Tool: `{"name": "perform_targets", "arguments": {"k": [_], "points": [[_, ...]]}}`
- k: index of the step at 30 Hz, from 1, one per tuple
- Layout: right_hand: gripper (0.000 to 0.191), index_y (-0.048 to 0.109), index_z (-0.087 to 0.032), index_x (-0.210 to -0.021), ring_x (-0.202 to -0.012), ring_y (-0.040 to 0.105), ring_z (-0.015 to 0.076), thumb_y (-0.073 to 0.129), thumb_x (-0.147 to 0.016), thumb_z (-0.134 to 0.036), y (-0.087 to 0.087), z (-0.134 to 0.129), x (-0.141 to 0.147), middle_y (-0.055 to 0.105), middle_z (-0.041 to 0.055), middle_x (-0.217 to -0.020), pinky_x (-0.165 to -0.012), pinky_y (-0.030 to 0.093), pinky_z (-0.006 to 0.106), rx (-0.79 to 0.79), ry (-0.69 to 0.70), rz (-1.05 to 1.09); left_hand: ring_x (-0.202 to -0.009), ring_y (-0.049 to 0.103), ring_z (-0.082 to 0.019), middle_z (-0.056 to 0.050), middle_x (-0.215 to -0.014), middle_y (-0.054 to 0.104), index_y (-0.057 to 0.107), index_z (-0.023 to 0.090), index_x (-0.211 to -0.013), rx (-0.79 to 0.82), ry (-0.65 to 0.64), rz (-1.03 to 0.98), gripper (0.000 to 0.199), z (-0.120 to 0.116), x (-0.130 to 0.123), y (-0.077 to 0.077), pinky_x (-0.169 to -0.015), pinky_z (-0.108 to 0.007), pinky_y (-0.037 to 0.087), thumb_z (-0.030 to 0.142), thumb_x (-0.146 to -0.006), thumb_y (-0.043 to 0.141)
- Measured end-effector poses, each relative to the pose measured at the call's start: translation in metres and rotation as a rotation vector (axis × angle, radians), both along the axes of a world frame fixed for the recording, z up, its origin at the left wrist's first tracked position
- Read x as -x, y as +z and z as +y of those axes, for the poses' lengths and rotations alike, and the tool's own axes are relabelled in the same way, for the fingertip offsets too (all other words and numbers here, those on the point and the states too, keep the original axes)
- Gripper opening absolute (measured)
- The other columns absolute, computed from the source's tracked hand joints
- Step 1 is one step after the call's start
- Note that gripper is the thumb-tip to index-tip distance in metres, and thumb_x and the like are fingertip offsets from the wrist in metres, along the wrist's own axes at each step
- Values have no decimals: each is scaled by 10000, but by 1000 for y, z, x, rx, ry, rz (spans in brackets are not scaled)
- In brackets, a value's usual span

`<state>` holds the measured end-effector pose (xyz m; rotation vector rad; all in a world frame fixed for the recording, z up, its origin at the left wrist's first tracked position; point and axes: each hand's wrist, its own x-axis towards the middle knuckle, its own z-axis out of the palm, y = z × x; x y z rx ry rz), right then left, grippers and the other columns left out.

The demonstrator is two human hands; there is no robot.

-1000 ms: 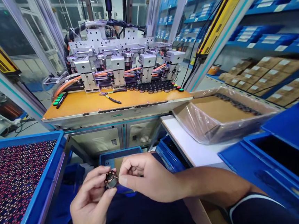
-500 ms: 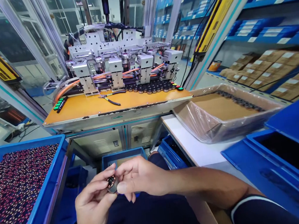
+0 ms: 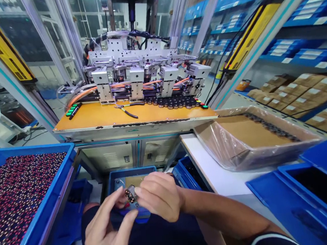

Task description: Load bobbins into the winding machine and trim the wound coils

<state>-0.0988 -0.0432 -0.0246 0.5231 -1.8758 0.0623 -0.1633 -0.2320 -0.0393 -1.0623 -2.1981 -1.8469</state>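
Note:
A small motor stator (image 3: 131,194), a metal ring with copper windings showing inside, is held up over my lap. My right hand (image 3: 160,196) pinches its right side between thumb and fingers. My left hand (image 3: 108,228) is open just to the left, thumb and fingers spread around the part; whether a fingertip still touches it I cannot tell. Below both hands is a blue bin (image 3: 113,176) with a piece of cardboard and a few small bits in it.
To the left stands a blue tray (image 3: 71,147) full of copper-wound parts. Ahead, a machine (image 3: 137,81) rises behind an orange worktop (image 3: 94,119) bearing pliers (image 3: 128,112), a marker (image 3: 75,111) and rows of black parts (image 3: 175,101). A plastic-lined box (image 3: 231,151) sits at right.
My left hand has loosened and spread from the stator. My right hand has turned the stator and moved it slightly right. The whole view has shifted a little.

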Motion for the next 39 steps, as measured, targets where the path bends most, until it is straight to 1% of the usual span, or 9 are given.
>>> {"name": "perform_targets", "arguments": {"k": [3,9,17,25,29,32,34,35,39], "points": [[156,631,-48,-995,-669,612,176,549,-876,-106,-1,-5,-4,661,89,-749,-542,524,297,10,31,-32,-785,749,-165,10,-987,795,742,298,-1126,41,-46,56,356,4,3,9,-790,-228,602,253,-776,784],[152,634,-106,-1016,-743,642,131,604,-921,-221,14,-15,-16,665,78,-833,-659,540,232,440,203,-339,-943,743,-173,9,-1068,790,729,307,-1133,59,-134,124,352,4,12,16,-902,-238,574,178,-806,754],[156,694,-140,-910,-678,627,85,583,-969,-232,24,-16,-21,675,42,-772,-646,516,185,654,384,-536,-979,738,-187,-15,-1095,784,742,292,-1126,63,-170,159,361,1,12,17,-902,-246,579,143,-797,749],[85,695,-138,-794,-624,609,97,675,-867,-177,29,-22,-24,677,32,-716,-580,501,205,960,362,-520,-964,754,-226,-69,-1015,802,794,242,-926,-12,-217,-286,174,6,8,25,-760,-228,623,216,-754,799],[120,674,-141,-703,-608,582,91,687,-822,-153,21,-18,-27,635,8,-668,-567,479,199,1182,358,-574,-949,753,-206,-49,-1008,796,777,257,-926,-48,-231,-199,171,4,9,23,-729,-209,620,174,-777,771],[200,620,-145,-652,-552,547,90,646,-847,-183,13,-7,-33,577,-13,-616,-513,459,199,1308,247,-678,-993,735,-181,-28,-1069,777,750,279,-985,-3,-205,-34,232,0,14,21,-791,-206,607,141,-799,745],[154,638,-146,-731,-562,556,98,633,-873,-206,16,1,-37,593,-2,-661,-517,476,213,1160,90,-620,-1017,725,-177,-30,-1110,762,732,274,-1024,60,-206,113,266,-2,18,22,-873,-224,588,124,-804,733],[112,657,-148,-794,-594,572,107,630,-885,-205,20,4,-38,614,11,-703,-537,488,225,986,10,-536,-1020,725,-174,-32,-1119,759,725,266,-1039,86,-214,193,278,-2,20,24,-920,-229,571,118,-804,729],[144,723,-140,-979,-647,569,118,604,-920,-195,45,8,-33,658,25,-796,-532,454,249,-11,9,-193,-967,749,-155,-55,-1086,773,724,209,-1052,121,-270,464,243,0,26,34,-966,-166,523,142,-819,707]]}}
